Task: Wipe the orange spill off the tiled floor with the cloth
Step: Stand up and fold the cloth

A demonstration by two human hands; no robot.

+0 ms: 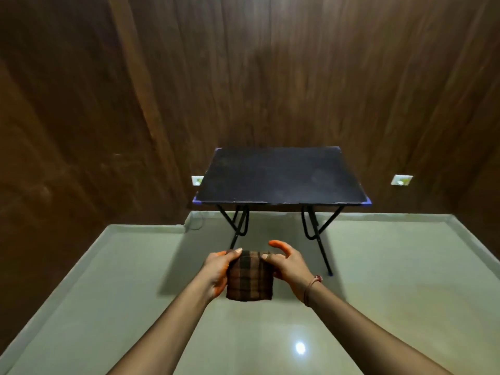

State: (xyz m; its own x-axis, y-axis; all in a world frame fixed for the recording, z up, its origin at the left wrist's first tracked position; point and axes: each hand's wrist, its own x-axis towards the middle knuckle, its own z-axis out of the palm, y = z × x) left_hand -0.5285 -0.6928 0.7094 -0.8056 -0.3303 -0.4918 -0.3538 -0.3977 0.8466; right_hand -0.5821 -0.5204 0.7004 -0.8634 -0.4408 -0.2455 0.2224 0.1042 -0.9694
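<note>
While the left hand point(216, 270) grips the folded brown-checked cloth point(249, 278), its fingers hidden behind the fabric, the right hand point(290, 269) pinches the opposite edge, forefinger lifted clear, short of the front edge of the black folding table point(338, 185), with open pale glossy tiled floor point(405, 293) rightward.

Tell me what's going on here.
A person holds a folded checked cloth up in front of them, the left hand gripping one side and the right hand pinching the other. Their fingertips are stained orange. No orange spill shows on the floor in this view. A black table stands beyond, against the wall.
</note>
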